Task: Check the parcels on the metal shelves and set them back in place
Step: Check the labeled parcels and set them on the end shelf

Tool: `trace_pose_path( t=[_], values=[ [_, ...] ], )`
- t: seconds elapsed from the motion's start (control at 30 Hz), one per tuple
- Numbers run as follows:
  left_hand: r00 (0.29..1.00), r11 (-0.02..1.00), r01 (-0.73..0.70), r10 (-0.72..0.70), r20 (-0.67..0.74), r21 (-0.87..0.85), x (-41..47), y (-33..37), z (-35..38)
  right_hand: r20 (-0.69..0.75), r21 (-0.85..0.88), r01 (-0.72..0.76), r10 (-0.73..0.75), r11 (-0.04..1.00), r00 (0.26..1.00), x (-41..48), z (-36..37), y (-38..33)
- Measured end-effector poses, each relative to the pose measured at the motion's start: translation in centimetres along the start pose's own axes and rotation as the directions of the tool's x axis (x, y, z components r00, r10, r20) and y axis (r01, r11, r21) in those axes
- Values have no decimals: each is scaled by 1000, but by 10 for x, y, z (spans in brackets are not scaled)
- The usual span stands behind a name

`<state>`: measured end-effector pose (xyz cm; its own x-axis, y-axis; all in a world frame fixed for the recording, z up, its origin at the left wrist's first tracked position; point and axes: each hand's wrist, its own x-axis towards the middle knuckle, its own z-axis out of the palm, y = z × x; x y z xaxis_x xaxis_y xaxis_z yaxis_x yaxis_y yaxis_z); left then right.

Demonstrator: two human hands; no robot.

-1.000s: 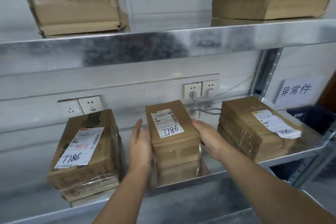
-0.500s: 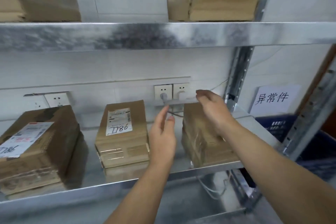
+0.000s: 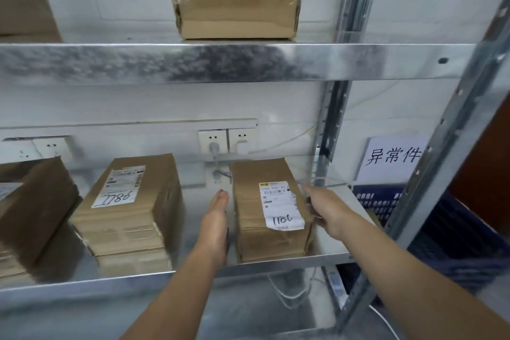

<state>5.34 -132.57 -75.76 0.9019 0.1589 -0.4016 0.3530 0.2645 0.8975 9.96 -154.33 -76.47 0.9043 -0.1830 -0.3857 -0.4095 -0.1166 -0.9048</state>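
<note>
Head: left hand (image 3: 216,225) flat, right hand (image 3: 328,210) flat, pressing parcel (image 3: 249,188) sides.

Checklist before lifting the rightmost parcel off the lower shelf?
1. Left hand flat against the rightmost parcel's left side: ok.
2. Right hand at its right side, firm grip: cannot tell.
3. Label faces up, unobstructed: ok.
4. Gap to the middle parcel: ok, they stand apart.
5. Cable behind the parcel free of it: cannot tell.
6. Parcel rests wholly on the lower shelf: ok.
</note>
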Motion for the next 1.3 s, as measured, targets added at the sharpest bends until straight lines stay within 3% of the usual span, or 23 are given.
trace_pose_path(
  t=[0.07, 0.27, 0.4, 0.53, 0.7, 1.3],
  values=[
    [999, 999, 49, -49, -9, -8, -6, 1, 3, 109, 57, -21, 14, 998, 994, 6, 5, 8],
    [998, 993, -31, 25, 49, 114, -1, 4, -2, 181, 62, -28, 16, 998, 983, 56, 22, 46],
    [999, 981, -23, 14, 49, 192, 5, 7, -12, 161, 92, -26, 11, 995, 987, 33, 31, 38],
    [988, 990, 64, -81, 130, 127, 7, 6, -10, 129, 135, -75, 57, 988, 990, 24, 35, 35],
    [982, 989, 125, -135, 135, 79, 11, 0, -5, 107, 172, -82, 64, 982, 992, 11, 33, 24],
    [989, 995, 56, -66, 131, 77, 3, 8, -1, 109, 182, -61, 41, 981, 993, -17, 27, 10]
  ],
)
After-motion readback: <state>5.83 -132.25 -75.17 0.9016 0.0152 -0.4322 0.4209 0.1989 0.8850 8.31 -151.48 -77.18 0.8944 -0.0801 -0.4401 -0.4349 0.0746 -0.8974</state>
